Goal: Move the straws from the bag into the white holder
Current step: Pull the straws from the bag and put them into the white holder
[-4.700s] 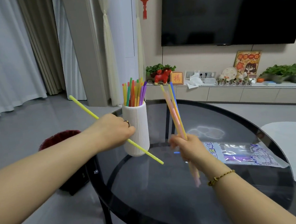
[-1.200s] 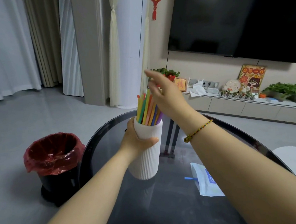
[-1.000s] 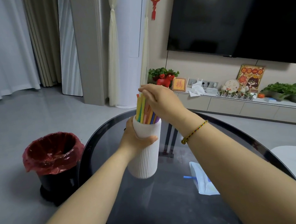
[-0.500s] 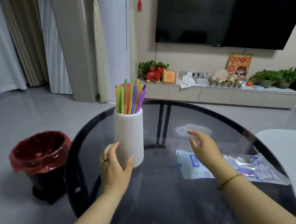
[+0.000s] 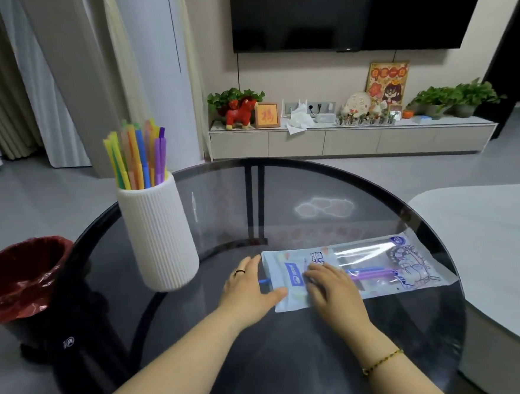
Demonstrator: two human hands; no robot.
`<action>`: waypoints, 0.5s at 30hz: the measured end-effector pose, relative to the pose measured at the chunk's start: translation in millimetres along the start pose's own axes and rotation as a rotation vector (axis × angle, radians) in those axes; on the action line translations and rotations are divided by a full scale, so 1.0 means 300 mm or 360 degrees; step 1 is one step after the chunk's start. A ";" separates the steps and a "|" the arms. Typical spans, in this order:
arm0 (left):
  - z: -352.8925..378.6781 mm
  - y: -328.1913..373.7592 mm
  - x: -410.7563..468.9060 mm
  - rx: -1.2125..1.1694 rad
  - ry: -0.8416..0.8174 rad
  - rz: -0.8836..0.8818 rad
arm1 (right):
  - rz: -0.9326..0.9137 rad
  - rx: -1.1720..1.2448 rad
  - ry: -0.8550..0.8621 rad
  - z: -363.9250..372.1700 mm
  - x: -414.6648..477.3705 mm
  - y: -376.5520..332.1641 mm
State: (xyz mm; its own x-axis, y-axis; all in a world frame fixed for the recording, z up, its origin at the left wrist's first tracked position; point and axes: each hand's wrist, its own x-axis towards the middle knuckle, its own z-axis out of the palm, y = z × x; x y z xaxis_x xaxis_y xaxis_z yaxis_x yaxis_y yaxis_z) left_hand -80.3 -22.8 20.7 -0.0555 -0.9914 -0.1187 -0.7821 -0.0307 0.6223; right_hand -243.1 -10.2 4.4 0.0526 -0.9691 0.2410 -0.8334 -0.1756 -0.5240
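1. Living-room scene: a round smoked-glass bench fills the foreground, with a black television on the wall at 12 o'clock.
2. At 10 o'clock, close to the rim, a white ribbed holder stands upright, already packed with coloured straws.
3. From the centre towards 3 o'clock, a clear printed plastic bag lies flat with its mouth facing 9 o'clock. Purple straws remain inside, and a blue straw tip pokes out of the mouth.
4. At the bag's mouth the left hand rests with its grip spread, fingers straight and thumb on the near corner. The right hand presses flat on the bag's middle, its grip also spread and pinching nothing.
5. Judged from this, most straws are across and the last few are being worked out of the bag.
6. The next move likely calls for the right palm to pin the bag while the left pinches the blue tip and draws it towards 9 o'clock.
7. Bare glass lies between bag and holder. The bag's far end sits near the 3 o'clock rim, beside a pale rounded surface. A red-lined bin stands below the rim at 9 o'clock.
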 end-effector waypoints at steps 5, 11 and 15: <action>0.014 0.046 0.096 -0.0478 0.0178 -0.0363 | 0.0049 0.0506 0.0155 -0.002 -0.016 -0.023; 0.022 0.083 0.127 -0.1050 0.0237 -0.0541 | 0.0180 0.0710 0.0322 -0.023 -0.014 -0.011; -0.004 0.081 0.110 -0.1299 0.0300 -0.0526 | 0.0273 0.0822 0.0527 -0.045 -0.013 -0.009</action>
State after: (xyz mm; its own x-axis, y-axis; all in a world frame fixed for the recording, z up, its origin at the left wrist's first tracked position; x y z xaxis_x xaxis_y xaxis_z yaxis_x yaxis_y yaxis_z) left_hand -100.4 -56.3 32.9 0.2530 -0.9182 -0.3048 -0.0519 -0.3274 0.9434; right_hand -248.5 -3.6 15.9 -0.3000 -0.9004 0.3151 -0.4379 -0.1634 -0.8840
